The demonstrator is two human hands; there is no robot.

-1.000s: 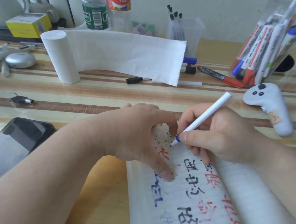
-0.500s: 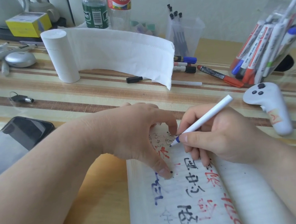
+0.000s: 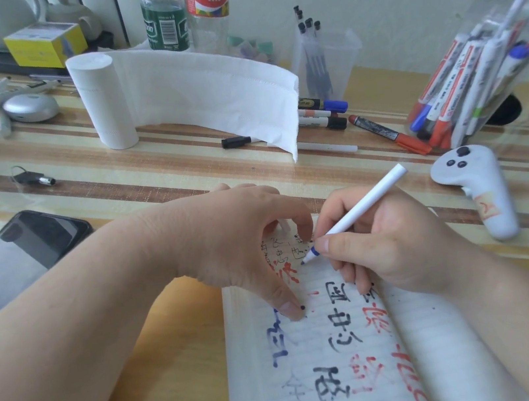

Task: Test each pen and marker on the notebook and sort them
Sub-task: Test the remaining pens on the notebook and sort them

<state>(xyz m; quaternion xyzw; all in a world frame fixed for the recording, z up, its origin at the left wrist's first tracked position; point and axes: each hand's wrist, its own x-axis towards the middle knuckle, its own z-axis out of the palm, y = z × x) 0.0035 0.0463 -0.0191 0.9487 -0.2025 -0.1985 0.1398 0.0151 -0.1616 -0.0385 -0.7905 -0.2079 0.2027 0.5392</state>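
An open lined notebook (image 3: 319,361) lies near the table's front edge, covered with black, blue and red handwriting. My right hand (image 3: 381,247) grips a slim white pen (image 3: 362,212) with a blue tip, and the tip touches the top of the page. My left hand (image 3: 239,249) presses on the notebook's upper left with thumb and fingertips spread. A clear bag of several markers (image 3: 466,81) leans at the right. More markers (image 3: 322,115) and a red-capped marker (image 3: 391,135) lie behind the paper strip. A clear cup of several black pens (image 3: 317,60) stands at the back.
A tissue roll (image 3: 102,101) with an unrolled strip (image 3: 215,97) crosses the middle of the table. A black phone (image 3: 18,253) lies at the left, a white controller (image 3: 480,190) at the right. Two bottles (image 3: 187,8), a yellow box (image 3: 44,44) and a key (image 3: 31,180) sit farther back.
The pen tip has shifted slightly on the top of the page. The loose end of the tissue strip has swung left, uncovering the markers behind it. My left hand has stayed put.
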